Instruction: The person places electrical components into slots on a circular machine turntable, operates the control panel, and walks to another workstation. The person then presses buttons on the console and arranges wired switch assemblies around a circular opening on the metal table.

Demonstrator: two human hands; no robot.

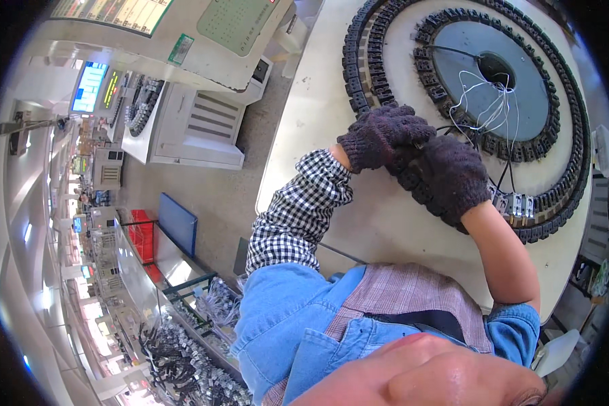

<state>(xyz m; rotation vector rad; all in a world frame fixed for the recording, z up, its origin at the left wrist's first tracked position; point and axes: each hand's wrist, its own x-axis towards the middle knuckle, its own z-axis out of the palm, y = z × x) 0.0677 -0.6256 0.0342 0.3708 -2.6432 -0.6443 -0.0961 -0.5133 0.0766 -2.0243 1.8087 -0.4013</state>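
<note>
Dark knitted gloves cover both my hands, which meet over the near left side of a ring of black blocks (356,76) on a pale table. My left hand (386,137), below a black-and-white checked sleeve, has its fingers curled in toward the right. My right hand (453,177) is curled close beside it, over the black blocks. The fingertips come together, and what lies between them is hidden. A thin dark cable (504,172) runs near the right hand. White wires (499,101) lie loosely across a round grey plate (463,47) just beyond.
An inner ring of black blocks (429,80) surrounds the plate. Several silver metal pieces (517,205) sit in the outer ring beside my right wrist. The pale table (304,139) extends left toward a cabinet (196,118). A blue panel (178,224) and a heap of parts (183,362) are at lower left.
</note>
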